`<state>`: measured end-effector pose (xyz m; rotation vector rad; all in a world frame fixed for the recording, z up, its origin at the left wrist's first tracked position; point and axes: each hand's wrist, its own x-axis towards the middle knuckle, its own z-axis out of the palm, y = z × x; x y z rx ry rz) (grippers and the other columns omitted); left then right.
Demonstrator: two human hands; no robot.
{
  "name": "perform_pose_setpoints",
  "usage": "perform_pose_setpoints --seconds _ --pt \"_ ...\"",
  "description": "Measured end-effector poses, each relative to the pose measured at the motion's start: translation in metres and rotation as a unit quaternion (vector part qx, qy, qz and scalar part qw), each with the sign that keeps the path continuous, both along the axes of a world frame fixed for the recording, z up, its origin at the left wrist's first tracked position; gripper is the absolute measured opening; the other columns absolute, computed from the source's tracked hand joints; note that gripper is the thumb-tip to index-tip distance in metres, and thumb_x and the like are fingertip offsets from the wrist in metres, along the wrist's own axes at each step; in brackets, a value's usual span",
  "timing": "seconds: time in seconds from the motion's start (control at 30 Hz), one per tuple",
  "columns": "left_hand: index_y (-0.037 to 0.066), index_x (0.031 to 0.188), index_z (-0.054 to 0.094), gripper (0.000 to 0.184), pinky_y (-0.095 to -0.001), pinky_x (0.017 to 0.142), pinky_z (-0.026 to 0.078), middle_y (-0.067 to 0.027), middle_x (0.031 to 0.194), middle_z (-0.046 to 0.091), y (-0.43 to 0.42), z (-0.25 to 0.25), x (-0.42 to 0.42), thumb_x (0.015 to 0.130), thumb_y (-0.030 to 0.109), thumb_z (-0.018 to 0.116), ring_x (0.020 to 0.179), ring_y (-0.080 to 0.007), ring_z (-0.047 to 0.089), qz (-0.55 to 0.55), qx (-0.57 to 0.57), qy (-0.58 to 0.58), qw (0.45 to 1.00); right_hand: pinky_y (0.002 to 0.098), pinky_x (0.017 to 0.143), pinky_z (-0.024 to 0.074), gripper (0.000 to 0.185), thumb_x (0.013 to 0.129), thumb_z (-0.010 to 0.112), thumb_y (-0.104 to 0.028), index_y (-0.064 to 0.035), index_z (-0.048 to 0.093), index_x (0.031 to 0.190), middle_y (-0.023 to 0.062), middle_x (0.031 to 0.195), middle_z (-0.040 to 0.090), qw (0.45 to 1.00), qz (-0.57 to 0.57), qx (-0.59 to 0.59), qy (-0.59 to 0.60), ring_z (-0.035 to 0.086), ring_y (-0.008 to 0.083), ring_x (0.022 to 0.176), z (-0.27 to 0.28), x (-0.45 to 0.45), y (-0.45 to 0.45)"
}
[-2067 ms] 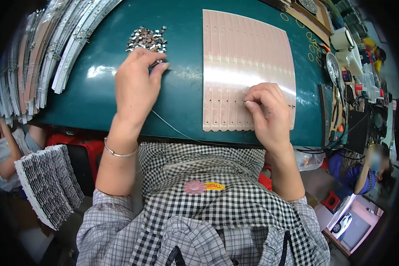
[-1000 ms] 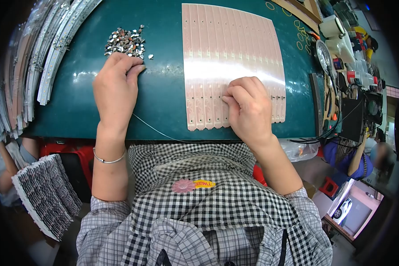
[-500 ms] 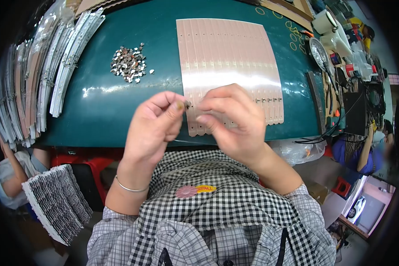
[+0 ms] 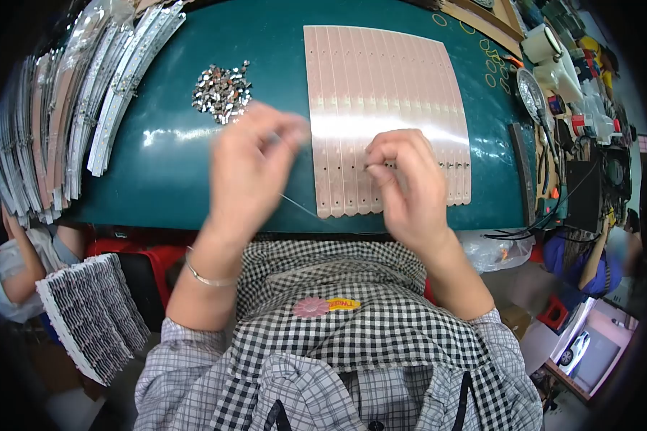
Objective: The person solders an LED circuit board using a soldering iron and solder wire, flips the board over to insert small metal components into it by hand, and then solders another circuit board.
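My right hand (image 4: 413, 187) is over the lower part of a pinkish panel (image 4: 384, 72) made of long strips joined side by side. Its thumb and forefinger pinch a small dark metal piece (image 4: 367, 167) just above the strips. Several similar pieces sit in a row at the panel's lower right. Smeared by motion, my left hand (image 4: 251, 172) is left of the panel, just below a heap of small shiny metal pieces (image 4: 221, 92); whether it holds anything does not show.
Long metal strips (image 4: 118, 93) are stacked at the table's left. Yellow rings (image 4: 491, 66), a dark bar (image 4: 521, 172) and tools lie at the right. A thin thread (image 4: 298, 205) runs near the front edge. Other people (image 4: 582, 251) sit on both sides.
My hands have moved apart. The left has risen toward the heap of metal pieces, and the right has shifted rightward over the panel. The whole view has shifted slightly.
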<state>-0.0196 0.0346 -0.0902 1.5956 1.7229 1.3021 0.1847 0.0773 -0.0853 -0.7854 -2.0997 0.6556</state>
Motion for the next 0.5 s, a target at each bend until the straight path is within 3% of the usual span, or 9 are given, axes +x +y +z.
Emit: perform_pose_setpoints --seconds 0.03,0.1,0.2,0.43,0.5 --pt "0.002 0.087 0.07 0.011 -0.0327 0.067 0.05 -0.0103 0.085 0.064 0.01 0.006 -0.016 0.078 0.008 0.073 0.075 -0.0237 0.064 0.06 0.027 0.141 0.988 0.0388 0.076 0.0468 0.02 0.071 0.065 0.007 -0.0003 0.056 0.087 0.012 0.09 0.059 0.997 -0.017 -0.055 -0.041 0.056 0.0314 0.086 -0.002 0.004 0.002" --pt "0.003 0.088 0.071 0.014 -0.0362 0.068 0.051 -0.0114 0.087 0.065 0.025 -0.004 -0.037 0.075 0.008 0.074 0.078 -0.0289 0.064 0.088 -0.009 0.209 0.974 0.0382 0.079 0.0456 0.017 0.071 0.065 0.007 -0.0007 0.056 0.084 0.0116 0.093 0.058 0.994 -0.02 -0.075 -0.071 0.054 0.031 0.09 -0.004 0.007 0.003" --pt "0.005 0.087 0.072 0.013 -0.0375 0.07 0.051 -0.0086 0.088 0.066 0.031 -0.016 -0.047 0.075 0.009 0.074 0.079 -0.0282 0.065 0.08 -0.053 0.257 0.962 0.0383 0.079 0.0459 0.016 0.071 0.065 0.007 -0.0004 0.056 0.082 0.012 0.094 0.058 0.992 -0.009 -0.05 -0.115 0.054 0.0313 0.092 -0.011 0.006 0.005" --pt "0.001 0.085 0.069 0.014 -0.0347 0.067 0.049 -0.0094 0.084 0.064 0.029 -0.019 -0.045 0.073 0.005 0.076 0.072 -0.0261 0.063 0.08 -0.052 0.21 0.973 0.0392 0.079 0.0459 0.015 0.07 0.065 0.008 -0.0006 0.056 0.079 0.0115 0.092 0.057 0.99 -0.03 -0.009 -0.141 0.054 0.0315 0.092 -0.016 0.003 0.006" --pt "0.001 0.084 0.068 0.012 -0.0315 0.062 0.047 -0.0086 0.081 0.064 0.029 -0.02 -0.045 0.074 0.003 0.075 0.064 -0.0204 0.059 0.065 -0.02 0.211 0.975 0.0394 0.079 0.0459 0.015 0.07 0.065 0.008 -0.0008 0.056 0.079 0.0114 0.092 0.057 0.989 -0.027 0.0 -0.142 0.054 0.0315 0.092 -0.016 0.002 0.007"
